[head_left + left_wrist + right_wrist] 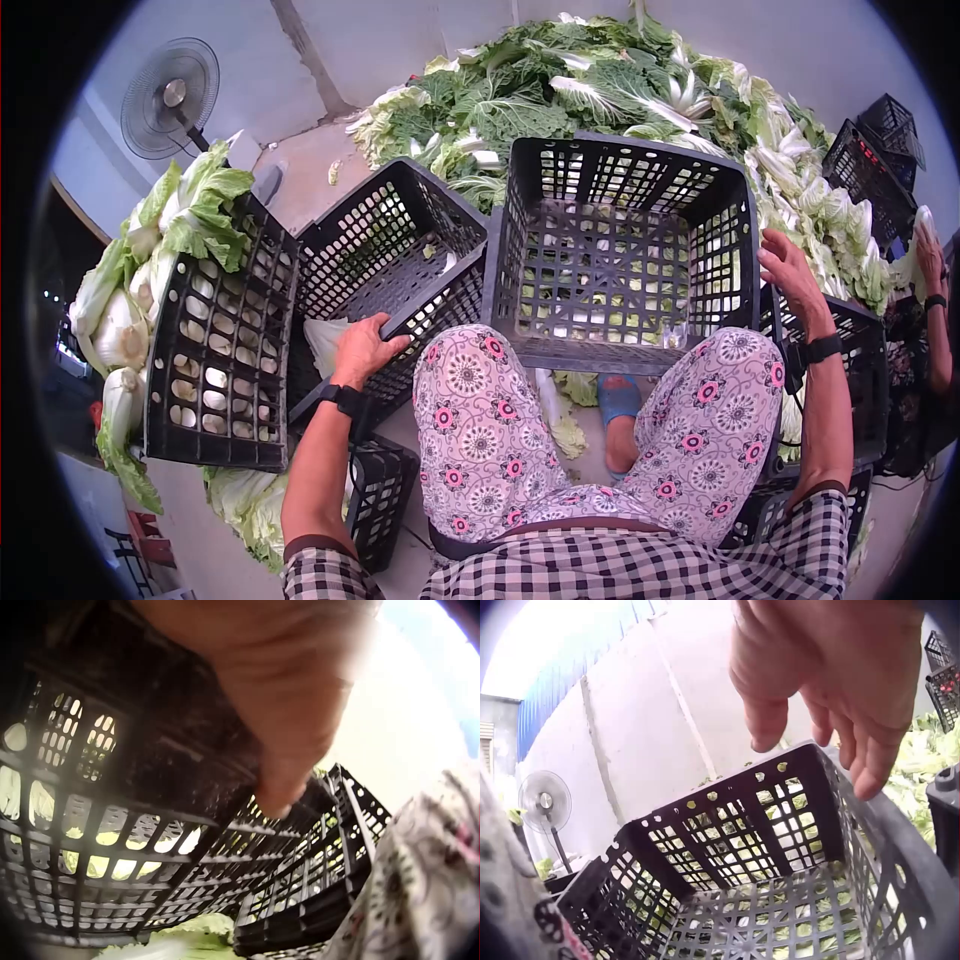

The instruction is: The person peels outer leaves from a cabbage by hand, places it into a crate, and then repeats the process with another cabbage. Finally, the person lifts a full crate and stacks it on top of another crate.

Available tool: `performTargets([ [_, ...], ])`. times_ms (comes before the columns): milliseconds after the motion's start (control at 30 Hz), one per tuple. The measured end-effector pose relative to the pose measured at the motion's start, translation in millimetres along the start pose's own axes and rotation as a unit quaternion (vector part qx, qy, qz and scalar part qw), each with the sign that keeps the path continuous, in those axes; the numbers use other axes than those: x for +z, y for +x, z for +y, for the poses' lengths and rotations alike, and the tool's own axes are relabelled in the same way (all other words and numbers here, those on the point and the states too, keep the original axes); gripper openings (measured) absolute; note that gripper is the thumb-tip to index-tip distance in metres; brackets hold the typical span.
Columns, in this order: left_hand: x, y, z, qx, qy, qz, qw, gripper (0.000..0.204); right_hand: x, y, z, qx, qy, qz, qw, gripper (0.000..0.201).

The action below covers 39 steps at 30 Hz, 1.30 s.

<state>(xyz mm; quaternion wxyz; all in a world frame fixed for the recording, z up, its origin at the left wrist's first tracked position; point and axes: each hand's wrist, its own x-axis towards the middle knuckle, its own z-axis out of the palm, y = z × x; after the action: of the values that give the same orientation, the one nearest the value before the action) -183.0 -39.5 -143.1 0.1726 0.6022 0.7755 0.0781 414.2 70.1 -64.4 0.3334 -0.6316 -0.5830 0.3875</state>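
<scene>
My left hand [366, 352] grips the near rim of a tilted black plastic crate [450, 290], seen up close in the left wrist view with the thumb [281, 787] at the rim. A pale cabbage piece [325, 340] lies in that crate beside the hand. In front of my knees stands another black crate [625, 360], its slatted floor showing cabbage through the holes. My right hand [793, 270] hovers at this crate's right rim, its fingers [870, 769] spread loosely and holding nothing.
A big heap of napa cabbage and leaves [560, 90] fills the back. At left, a crate [225, 340] stands by stacked cabbages [125, 320]; a fan [172, 95] is behind. More crates [870, 170] and another person's hand [930, 250] are at right.
</scene>
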Motion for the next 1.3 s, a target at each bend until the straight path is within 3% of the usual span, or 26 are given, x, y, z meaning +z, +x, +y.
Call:
performTargets([
  [67,9.6,13.8,-32.0,0.069,-0.203,-0.042,0.976,0.052,9.9,19.4,24.5,0.013,-0.013,0.021,1.000,0.071],
  [100,-4.4,8.6,-20.1,0.048,-0.331,-0.069,0.940,0.053,9.7,31.9,42.0,0.005,-0.038,0.035,0.999,0.072],
  [200,-19.0,21.9,-7.1,0.068,-0.387,-0.005,0.919,0.048,14.8,47.6,55.3,-0.057,-0.108,0.100,0.987,0.071],
  [267,-37.5,25.8,27.9,0.117,-0.350,-0.011,0.929,0.043,17.7,52.4,58.7,-0.058,-0.150,0.139,0.977,0.069],
  [433,-51.9,46.9,103.3,0.199,-0.330,-0.115,0.916,0.053,14.3,60.1,66.3,0.008,-0.022,0.083,0.996,0.056],
  [533,-45.8,64.4,130.4,0.176,-0.328,-0.188,0.909,0.070,12.6,55.9,64.7,0.070,0.046,0.051,0.995,0.045],
  [600,-36.2,82.5,142.7,0.172,-0.302,-0.187,0.919,0.072,13.4,54.7,81.4,0.099,0.143,0.028,0.984,0.038],
  [633,-31.7,90.1,148.9,0.167,-0.299,-0.182,0.922,0.073,23.3,43.2,62.1,0.150,0.151,0.011,0.977,0.032],
  [700,-27.3,103.7,162.4,0.132,-0.249,-0.182,0.942,0.070,28.1,47.2,86.5,0.118,0.126,0.040,0.984,0.028],
  [767,-24.5,118.1,168.6,0.108,-0.204,-0.186,0.955,0.062,22.9,54.1,101.4,0.141,0.160,0.014,0.977,0.028],
  [833,-4.4,139.2,161.4,0.179,-0.145,-0.109,0.967,0.043,31.3,48.6,85.6,0.156,0.178,0.047,0.971,0.031],
  [933,4.8,151.9,161.8,0.086,-0.261,-0.119,0.954,0.027,33.7,53.2,90.5,0.129,0.156,0.078,0.976,0.030],
  [967,6.7,150.8,162.9,0.072,-0.269,-0.114,0.954,0.017,33.2,52.0,91.2,0.118,0.150,0.080,0.978,0.030],
  [1033,5.3,144.6,163.7,0.059,-0.355,-0.129,0.924,0.015,33.1,47.6,86.7,0.084,0.159,0.089,0.980,0.026],
  [1200,-9.3,136.9,169.2,0.102,-0.406,-0.090,0.904,0.011,8.8,52.4,74.5,0.021,0.139,0.099,0.985,0.024],
  [1300,-35.0,125.8,182.2,0.136,-0.462,-0.047,0.875,0.010,-8.5,52.1,59.4,-0.009,0.143,0.112,0.983,0.034],
])
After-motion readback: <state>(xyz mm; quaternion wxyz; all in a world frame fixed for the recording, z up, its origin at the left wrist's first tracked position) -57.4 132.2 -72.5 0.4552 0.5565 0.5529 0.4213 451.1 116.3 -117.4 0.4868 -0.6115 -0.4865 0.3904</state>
